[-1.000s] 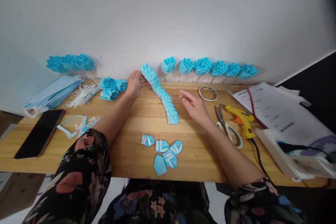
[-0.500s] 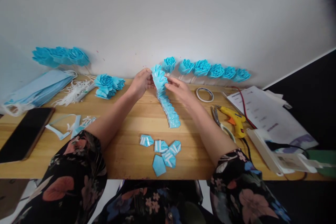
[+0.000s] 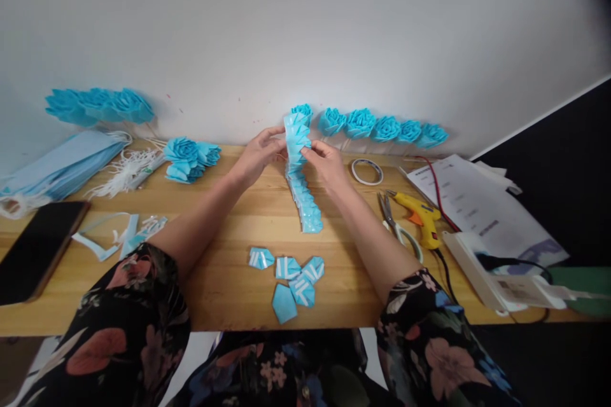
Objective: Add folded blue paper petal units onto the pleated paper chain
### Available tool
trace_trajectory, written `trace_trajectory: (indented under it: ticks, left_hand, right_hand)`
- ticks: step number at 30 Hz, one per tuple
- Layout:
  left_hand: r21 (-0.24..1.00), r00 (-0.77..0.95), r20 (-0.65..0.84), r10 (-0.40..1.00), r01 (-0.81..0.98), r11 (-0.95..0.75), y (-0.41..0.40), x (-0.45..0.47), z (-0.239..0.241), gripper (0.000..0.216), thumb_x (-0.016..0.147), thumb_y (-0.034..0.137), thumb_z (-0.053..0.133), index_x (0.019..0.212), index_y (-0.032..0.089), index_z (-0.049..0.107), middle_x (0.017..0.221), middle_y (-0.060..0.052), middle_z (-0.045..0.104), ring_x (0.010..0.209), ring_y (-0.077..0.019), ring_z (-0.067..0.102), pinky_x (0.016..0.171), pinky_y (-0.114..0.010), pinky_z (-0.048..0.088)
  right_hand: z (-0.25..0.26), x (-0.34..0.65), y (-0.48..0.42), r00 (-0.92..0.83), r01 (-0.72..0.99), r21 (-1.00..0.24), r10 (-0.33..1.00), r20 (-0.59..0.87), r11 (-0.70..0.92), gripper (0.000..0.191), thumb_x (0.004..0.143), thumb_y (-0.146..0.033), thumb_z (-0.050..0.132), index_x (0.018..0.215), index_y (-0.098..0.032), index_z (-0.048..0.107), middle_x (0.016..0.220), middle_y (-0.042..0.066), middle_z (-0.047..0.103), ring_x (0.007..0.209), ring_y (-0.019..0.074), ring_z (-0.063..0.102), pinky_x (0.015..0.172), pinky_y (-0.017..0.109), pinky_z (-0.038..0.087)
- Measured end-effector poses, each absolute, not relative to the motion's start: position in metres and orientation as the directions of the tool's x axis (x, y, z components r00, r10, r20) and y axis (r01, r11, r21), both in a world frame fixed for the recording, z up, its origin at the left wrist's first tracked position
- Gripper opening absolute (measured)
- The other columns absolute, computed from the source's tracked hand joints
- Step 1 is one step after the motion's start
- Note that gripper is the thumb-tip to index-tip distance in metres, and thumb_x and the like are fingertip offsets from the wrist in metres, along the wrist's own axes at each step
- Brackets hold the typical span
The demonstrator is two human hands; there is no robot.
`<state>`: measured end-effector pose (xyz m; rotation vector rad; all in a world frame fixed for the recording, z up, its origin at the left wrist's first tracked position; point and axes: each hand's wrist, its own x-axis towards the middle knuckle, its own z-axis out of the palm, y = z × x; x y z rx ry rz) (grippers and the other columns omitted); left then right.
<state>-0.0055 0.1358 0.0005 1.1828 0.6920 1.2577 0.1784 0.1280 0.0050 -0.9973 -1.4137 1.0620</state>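
Note:
A long strip of overlapping folded blue petals (image 3: 298, 168), with shiny tape along it, stands raised at its far end and trails down to the wood below. My right hand (image 3: 327, 164) pinches its right edge, thumb in front. At the left edge, my left hand (image 3: 260, 152) has thumb and fingers closed on the strip; some fingertips are hidden behind it. Nearer to me lie several loose folded blue petals with white tape strips (image 3: 289, 267), and one plain blue petal (image 3: 285, 303).
Blue flowers on sticks (image 3: 360, 124) lean on the wall; more flowers (image 3: 184, 156) lie left. Face masks (image 3: 64, 162), white ear loops (image 3: 124, 172) and a phone (image 3: 41, 251) are leftward. Rightward are a tape roll (image 3: 367, 172), scissors (image 3: 394, 216), a yellow glue gun (image 3: 422, 213) and a power strip (image 3: 477, 273).
The strip's upper end has turned more upright. My left hand has shifted its hold on the left edge, and my right hand has closed in on the right edge. The view has shifted slightly.

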Motion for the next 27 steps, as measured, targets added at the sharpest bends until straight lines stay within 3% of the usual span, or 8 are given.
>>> trace_trajectory:
  ticks: [11,17,21,27]
  left_hand:
    - [0.940,0.216,0.250,0.944,-0.288,-0.183,0.137,-0.006,0.001,0.056,0.067,0.030,0.087,0.113,0.017,0.058,0.074,0.004,0.064,0.069,-0.0121,0.063,0.073,-0.026,0.048]
    - [0.929,0.198,0.288,0.937,-0.295,-0.224,0.136,-0.006,0.005,0.056,0.067,0.031,0.086,0.113,0.017,0.057,0.073,0.003,0.064,0.069,-0.0124,0.063,0.075,-0.028,0.051]
    - [0.940,0.189,0.277,0.942,-0.256,-0.225,0.134,-0.005,0.006,0.052,0.069,0.028,0.083,0.113,0.017,0.057,0.072,0.004,0.063,0.068,-0.0120,0.063,0.072,-0.027,0.051]
    - [0.945,0.189,0.280,0.941,-0.230,-0.235,0.133,-0.004,0.006,0.051,0.069,0.021,0.082,0.112,0.019,0.054,0.072,0.006,0.063,0.065,-0.0104,0.062,0.070,-0.025,0.049]
  right_hand:
    - [-0.001,0.172,0.127,-0.089,-0.023,-0.974,0.970,0.227,0.226,0.024,0.071,-0.041,0.073,0.081,-0.019,0.072,0.080,-0.001,0.072,0.083,0.0174,0.063,0.082,0.031,0.051]
    - [0.008,0.177,0.126,-0.150,-0.095,-0.980,0.971,0.188,0.175,0.033,0.074,-0.039,0.071,0.103,-0.022,0.075,0.111,0.003,0.076,0.110,0.0206,0.066,0.103,0.037,0.049]
    - [0.010,0.176,0.123,-0.135,-0.052,-0.979,0.970,0.203,0.198,0.037,0.073,-0.043,0.075,0.102,-0.021,0.074,0.104,0.003,0.077,0.101,0.0205,0.067,0.099,0.036,0.050]
    - [0.007,0.177,0.124,-0.132,0.062,-0.964,0.959,0.249,0.259,0.024,0.075,-0.040,0.070,0.085,-0.019,0.071,0.076,-0.003,0.069,0.075,0.0152,0.062,0.078,0.029,0.050]
